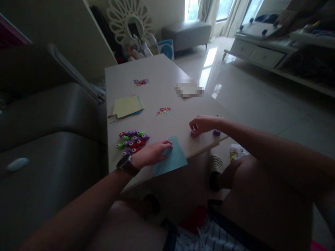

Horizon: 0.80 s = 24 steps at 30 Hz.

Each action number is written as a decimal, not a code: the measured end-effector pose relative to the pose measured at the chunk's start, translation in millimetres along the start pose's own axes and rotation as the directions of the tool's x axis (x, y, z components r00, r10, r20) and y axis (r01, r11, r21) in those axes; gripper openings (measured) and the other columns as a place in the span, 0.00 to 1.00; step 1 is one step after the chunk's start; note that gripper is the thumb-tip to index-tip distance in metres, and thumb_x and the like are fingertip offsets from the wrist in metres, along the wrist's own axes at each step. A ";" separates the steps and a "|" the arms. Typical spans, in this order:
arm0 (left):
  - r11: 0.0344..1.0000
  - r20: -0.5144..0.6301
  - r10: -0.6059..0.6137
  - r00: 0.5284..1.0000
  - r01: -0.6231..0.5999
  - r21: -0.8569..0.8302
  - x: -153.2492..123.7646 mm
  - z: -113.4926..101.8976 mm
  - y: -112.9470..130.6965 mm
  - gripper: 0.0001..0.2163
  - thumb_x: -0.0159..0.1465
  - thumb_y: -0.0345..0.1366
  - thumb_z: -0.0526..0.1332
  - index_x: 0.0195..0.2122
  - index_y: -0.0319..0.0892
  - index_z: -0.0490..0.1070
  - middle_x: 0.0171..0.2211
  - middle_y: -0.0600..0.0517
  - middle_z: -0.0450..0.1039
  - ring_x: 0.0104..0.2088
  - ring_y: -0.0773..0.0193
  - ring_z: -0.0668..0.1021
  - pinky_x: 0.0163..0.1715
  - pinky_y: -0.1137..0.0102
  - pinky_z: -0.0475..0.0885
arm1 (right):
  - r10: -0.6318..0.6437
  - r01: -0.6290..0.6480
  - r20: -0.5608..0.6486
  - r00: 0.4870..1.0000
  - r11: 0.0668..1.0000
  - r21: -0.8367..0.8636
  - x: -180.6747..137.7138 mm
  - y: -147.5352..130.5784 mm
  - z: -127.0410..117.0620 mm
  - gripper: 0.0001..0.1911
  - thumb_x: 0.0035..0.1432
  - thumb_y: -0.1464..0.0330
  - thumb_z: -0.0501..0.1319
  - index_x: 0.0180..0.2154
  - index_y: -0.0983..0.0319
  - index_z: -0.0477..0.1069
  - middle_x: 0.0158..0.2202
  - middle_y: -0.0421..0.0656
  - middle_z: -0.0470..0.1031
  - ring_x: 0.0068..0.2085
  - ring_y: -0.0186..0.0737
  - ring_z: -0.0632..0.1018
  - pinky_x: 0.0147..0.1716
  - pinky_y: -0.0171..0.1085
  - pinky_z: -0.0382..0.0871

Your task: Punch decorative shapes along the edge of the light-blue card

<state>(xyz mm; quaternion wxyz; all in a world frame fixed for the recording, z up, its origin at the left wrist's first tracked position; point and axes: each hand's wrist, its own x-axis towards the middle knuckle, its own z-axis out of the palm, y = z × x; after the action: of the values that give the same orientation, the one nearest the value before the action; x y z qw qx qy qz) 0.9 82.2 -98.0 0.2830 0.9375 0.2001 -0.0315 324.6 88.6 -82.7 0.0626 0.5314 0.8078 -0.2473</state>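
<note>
Striped clothing [222, 240] lies nearest in my remote view. Left to right on the tabletop [157, 94]: a cluster of red, green and purple pieces [133, 144]; my left grip [155, 153], loosely spread, resting on a blue sheet [176, 157] that reaches the near edge, where light, even pressure should steady it without creasing; my right grip [204, 124], curled down at a red piece [193, 134], though I cannot tell whether it pinches it; and a purple piece [216, 132] beside the wrist [219, 123]. I would keep fingertips low around the red piece, wrist clear of the purple one.
</note>
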 end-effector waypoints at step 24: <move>0.946 -0.569 0.003 0.822 -0.187 -0.265 30.0 -23.4 21.0 0.18 0.63 0.35 0.69 0.52 0.42 0.69 0.46 0.48 0.78 0.45 0.62 0.82 0.47 0.65 0.79 | -0.343 0.468 -0.569 0.747 0.879 0.084 -24.3 -80.4 -6.3 0.06 0.53 0.74 0.63 0.36 0.63 0.73 0.33 0.41 0.74 0.33 0.34 0.73 0.34 0.34 0.66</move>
<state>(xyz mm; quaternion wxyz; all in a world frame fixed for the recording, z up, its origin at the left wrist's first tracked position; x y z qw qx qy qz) 35.4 89.7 -72.7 0.3560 0.8578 0.2291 0.2914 264.5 46.2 -41.6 -0.2818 0.3927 0.8558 -0.1841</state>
